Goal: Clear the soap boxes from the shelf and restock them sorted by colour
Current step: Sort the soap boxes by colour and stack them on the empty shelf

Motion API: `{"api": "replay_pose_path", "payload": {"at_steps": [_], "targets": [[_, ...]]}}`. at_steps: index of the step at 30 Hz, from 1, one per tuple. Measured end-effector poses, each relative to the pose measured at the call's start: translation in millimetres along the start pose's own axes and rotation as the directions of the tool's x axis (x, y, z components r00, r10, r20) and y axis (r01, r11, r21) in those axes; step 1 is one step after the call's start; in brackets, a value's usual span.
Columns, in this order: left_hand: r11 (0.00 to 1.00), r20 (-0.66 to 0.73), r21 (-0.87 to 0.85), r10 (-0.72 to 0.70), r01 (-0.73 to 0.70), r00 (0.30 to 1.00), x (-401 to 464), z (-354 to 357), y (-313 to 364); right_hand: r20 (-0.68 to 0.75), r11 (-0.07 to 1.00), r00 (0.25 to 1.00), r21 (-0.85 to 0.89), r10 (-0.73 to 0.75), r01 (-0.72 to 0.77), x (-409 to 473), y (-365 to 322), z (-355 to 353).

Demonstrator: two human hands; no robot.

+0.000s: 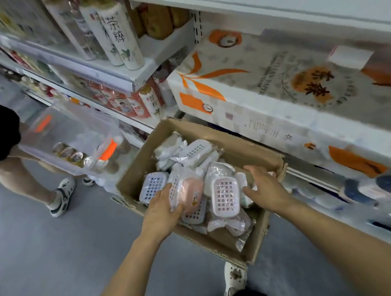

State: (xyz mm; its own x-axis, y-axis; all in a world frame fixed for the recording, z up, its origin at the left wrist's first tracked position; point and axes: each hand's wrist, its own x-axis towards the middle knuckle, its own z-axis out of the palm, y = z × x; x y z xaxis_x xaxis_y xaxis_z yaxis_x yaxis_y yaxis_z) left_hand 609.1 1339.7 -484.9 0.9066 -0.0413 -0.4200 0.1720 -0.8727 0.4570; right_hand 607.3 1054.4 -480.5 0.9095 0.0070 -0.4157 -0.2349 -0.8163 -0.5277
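A brown cardboard box (242, 145) stands on the floor below the shelves, filled with several plastic-wrapped soap boxes in white, pink and pale purple. My left hand (162, 207) grips a pink soap box (190, 191) with a price sticker, just above the pile. A pink-and-white grid-lidded soap box (225, 196) lies between my hands. My right hand (264, 186) hovers over the box's right side with fingers spread, holding nothing. A pale purple soap box (152, 187) lies at the left of the pile.
Large tissue-paper packs (277, 85) fill the shelf on the right. Tall white cylinders (123, 35) stand on a shelf at upper left. Another person (20, 177) stands on the left, carrying a clear plastic bin (74, 137) with cans. My foot (235, 278) is beside the box.
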Motion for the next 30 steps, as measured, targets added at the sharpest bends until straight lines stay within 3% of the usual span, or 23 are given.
{"api": "replay_pose_path", "payload": {"at_steps": [7, 14, 21, 25, 30], "targets": [[0.992, 0.101, 0.024, -0.129, 0.127, 0.987, 78, -3, -40, 0.048, 0.973, 0.973, 0.034, 0.226, -0.228, 67, 6, 32], [0.944, 0.168, 0.119, -0.326, 0.309, 0.930, 159, 16, -87, 0.080, 0.826, 0.849, 0.199, 0.522, -0.527, 108, 16, 73], [0.940, 0.239, 0.309, -0.223, 0.144, 0.945, 182, 34, -114, 0.105, 0.709, 0.740, 0.222, 0.665, -0.669, 127, 6, 92], [0.969, 0.236, 0.172, -0.216, 0.179, 0.947, 186, 29, -118, 0.021, 0.764, 0.768, 0.083, 0.641, -0.640, 126, 0, 101], [0.903, 0.306, -0.231, -0.287, 0.363, 0.908, 184, 11, -108, 0.008, 0.750, 0.751, 0.052, 0.660, -0.660, 111, -8, 108]]}}
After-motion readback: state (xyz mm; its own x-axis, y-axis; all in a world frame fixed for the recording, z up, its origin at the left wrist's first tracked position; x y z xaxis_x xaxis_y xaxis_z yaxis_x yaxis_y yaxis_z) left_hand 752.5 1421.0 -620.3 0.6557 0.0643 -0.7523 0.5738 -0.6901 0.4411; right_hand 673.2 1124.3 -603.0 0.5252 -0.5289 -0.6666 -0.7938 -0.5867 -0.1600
